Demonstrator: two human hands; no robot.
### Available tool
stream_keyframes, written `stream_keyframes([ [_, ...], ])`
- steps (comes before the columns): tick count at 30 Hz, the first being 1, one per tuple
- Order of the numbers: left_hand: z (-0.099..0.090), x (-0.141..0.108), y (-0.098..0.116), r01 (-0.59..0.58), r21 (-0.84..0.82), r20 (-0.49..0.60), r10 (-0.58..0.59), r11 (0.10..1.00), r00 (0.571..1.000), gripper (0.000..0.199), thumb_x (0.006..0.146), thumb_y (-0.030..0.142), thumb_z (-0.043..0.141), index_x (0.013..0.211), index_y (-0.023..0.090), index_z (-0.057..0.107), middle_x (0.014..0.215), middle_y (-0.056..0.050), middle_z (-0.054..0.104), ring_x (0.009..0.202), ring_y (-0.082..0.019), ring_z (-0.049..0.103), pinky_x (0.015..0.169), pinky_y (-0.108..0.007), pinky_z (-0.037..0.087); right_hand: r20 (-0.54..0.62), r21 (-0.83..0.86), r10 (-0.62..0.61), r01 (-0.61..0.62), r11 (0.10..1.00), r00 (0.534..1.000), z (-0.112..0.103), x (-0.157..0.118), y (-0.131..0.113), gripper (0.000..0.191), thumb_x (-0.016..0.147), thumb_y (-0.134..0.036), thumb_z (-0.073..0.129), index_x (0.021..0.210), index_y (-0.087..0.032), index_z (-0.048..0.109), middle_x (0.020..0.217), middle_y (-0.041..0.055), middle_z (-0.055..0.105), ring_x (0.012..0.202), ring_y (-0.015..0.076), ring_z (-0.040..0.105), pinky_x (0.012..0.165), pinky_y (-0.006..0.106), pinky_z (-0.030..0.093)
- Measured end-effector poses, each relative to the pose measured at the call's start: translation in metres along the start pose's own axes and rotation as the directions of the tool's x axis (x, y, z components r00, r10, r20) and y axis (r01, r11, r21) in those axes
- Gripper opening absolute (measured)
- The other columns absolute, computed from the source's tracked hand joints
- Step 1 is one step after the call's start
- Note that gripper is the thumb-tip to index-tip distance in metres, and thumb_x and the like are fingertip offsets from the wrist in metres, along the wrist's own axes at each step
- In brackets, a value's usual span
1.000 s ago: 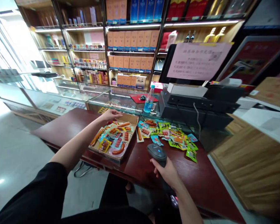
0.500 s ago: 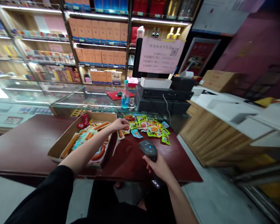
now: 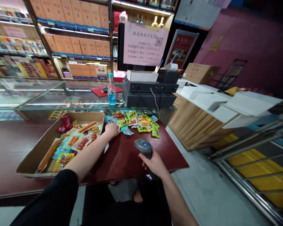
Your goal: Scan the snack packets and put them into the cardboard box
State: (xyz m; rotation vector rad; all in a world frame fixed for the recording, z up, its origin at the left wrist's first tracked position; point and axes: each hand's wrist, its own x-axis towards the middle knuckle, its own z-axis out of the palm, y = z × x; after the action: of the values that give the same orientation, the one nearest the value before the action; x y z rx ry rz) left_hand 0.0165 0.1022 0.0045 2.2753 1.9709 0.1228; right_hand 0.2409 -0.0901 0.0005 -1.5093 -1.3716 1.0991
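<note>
My right hand (image 3: 153, 164) is wrapped around the handle of a dark barcode scanner (image 3: 143, 146), held up over the table's front edge with a small blue light on its head. My left hand (image 3: 112, 130) is lowered to the left end of a pile of packaged snacks (image 3: 143, 123), its fingers closed downward; what they grip is hidden beneath them. Left of that hand, an open cardboard box (image 3: 29, 157) holds several wrapped sausages (image 3: 49, 155) and other packets. My left forearm passes over the box's right side.
The dark red table (image 3: 122, 163) backs onto a glass counter (image 3: 82, 105). On the counter are a blue drink bottle (image 3: 112, 94), a red paper (image 3: 99, 91) and a black cash register stack (image 3: 149, 95) with a monitor bearing a pink sign (image 3: 145, 44). A wooden cabinet (image 3: 198, 122) stands at right.
My view has turned to the right, shifting the scene leftward. My left hand has come down at the pile's left end, covering where a sausage packet lay. My right hand keeps the barcode scanner.
</note>
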Motion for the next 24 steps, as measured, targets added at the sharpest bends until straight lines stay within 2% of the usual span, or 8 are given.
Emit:
stream_keyframes([
  [6, -0.002, -0.005, 0.003, -0.080, -0.034, -0.014, 0.080, 0.996, 0.997, 0.034, 0.077, 0.040, 0.065, 0.096, 0.012, 0.071, 0.105, -0.022, 0.067, 0.105, -0.033, 0.062, 0.086, -0.034, 0.045, 0.040, -0.006, -0.001, 0.001, 1.000, 0.999, 0.009, 0.003, -0.002, 0.039, 0.079, -0.045, 0.064, 0.105, -0.017, 0.055, 0.056, -0.0037, 0.062, 0.040, 0.0132, 0.059, 0.036, 0.020, 0.046],
  [8, -0.006, -0.003, 0.001, -0.084, -0.105, -0.037, 0.081, 0.991, 0.996, 0.028, 0.081, 0.036, 0.060, 0.089, 0.012, 0.072, 0.098, -0.021, 0.068, 0.098, -0.030, 0.064, 0.082, -0.032, 0.046, 0.032, -0.013, -0.003, 0.004, 1.000, 0.999, 0.009, 0.003, -0.001, 0.038, 0.080, -0.044, 0.064, 0.105, -0.017, 0.055, 0.058, -0.0028, 0.064, 0.041, 0.0131, 0.059, 0.036, 0.020, 0.046],
  [11, -0.010, 0.003, 0.001, -0.115, -0.281, -0.124, 0.083, 0.953, 0.989, 0.027, 0.084, 0.033, 0.056, 0.075, 0.012, 0.070, 0.077, -0.015, 0.068, 0.083, -0.025, 0.065, 0.076, -0.030, 0.046, 0.017, -0.010, -0.005, 0.005, 1.000, 1.000, 0.008, 0.003, 0.001, 0.037, 0.079, -0.044, 0.064, 0.104, -0.018, 0.056, 0.065, -0.0003, 0.067, 0.042, 0.0129, 0.060, 0.036, 0.021, 0.048],
  [13, -0.010, 0.007, 0.003, -0.132, -0.463, -0.136, 0.076, 0.876, 0.988, 0.028, 0.082, 0.038, 0.060, 0.069, 0.013, 0.067, 0.067, -0.008, 0.064, 0.074, -0.021, 0.063, 0.070, -0.027, 0.046, 0.018, -0.004, -0.004, 0.004, 1.000, 1.000, 0.008, 0.002, 0.001, 0.036, 0.079, -0.043, 0.064, 0.104, -0.018, 0.055, 0.069, 0.0009, 0.069, 0.043, 0.0128, 0.060, 0.036, 0.022, 0.049],
  [14, -0.008, 0.008, 0.004, -0.121, -0.574, -0.105, 0.074, 0.810, 0.992, 0.030, 0.080, 0.041, 0.062, 0.069, 0.014, 0.067, 0.065, -0.006, 0.063, 0.071, -0.019, 0.062, 0.066, -0.025, 0.046, 0.018, 0.000, -0.005, 0.005, 1.000, 1.000, 0.008, 0.002, 0.001, 0.036, 0.079, -0.043, 0.064, 0.103, -0.018, 0.055, 0.070, 0.0014, 0.069, 0.043, 0.0126, 0.060, 0.036, 0.022, 0.049],
  [17, -0.002, 0.007, 0.009, 0.015, -0.846, 0.096, 0.125, 0.533, 0.987, 0.038, 0.074, 0.053, 0.068, 0.075, 0.015, 0.068, 0.068, -0.002, 0.065, 0.063, -0.015, 0.060, 0.056, -0.022, 0.045, 0.017, 0.002, -0.007, 0.007, 1.000, 1.000, 0.009, 0.000, -0.001, 0.034, 0.080, -0.043, 0.064, 0.101, -0.018, 0.054, 0.073, 0.0024, 0.070, 0.043, 0.0120, 0.059, 0.036, 0.021, 0.049],
  [19, 0.001, 0.005, 0.012, 0.109, -0.908, 0.199, 0.187, 0.404, 0.962, 0.040, 0.069, 0.054, 0.072, 0.078, 0.015, 0.069, 0.072, -0.002, 0.068, 0.059, -0.012, 0.058, 0.054, -0.022, 0.046, 0.015, -0.006, -0.007, 0.007, 1.000, 1.000, 0.009, -0.001, -0.002, 0.033, 0.080, -0.043, 0.064, 0.099, -0.018, 0.054, 0.073, 0.0022, 0.070, 0.042, 0.0117, 0.059, 0.036, 0.021, 0.048],
  [24, 0.002, 0.001, 0.010, 0.248, -0.919, 0.346, 0.327, 0.305, 0.879, 0.031, 0.057, 0.031, 0.086, 0.077, 0.012, 0.071, 0.074, -0.004, 0.071, 0.063, -0.012, 0.064, 0.059, -0.021, 0.052, 0.020, -0.034, 0.000, 0.001, 0.999, 1.000, 0.011, -0.004, -0.007, 0.034, 0.080, -0.045, 0.064, 0.100, -0.018, 0.054, 0.063, -0.0013, 0.066, 0.041, 0.0127, 0.058, 0.035, 0.022, 0.048],
])
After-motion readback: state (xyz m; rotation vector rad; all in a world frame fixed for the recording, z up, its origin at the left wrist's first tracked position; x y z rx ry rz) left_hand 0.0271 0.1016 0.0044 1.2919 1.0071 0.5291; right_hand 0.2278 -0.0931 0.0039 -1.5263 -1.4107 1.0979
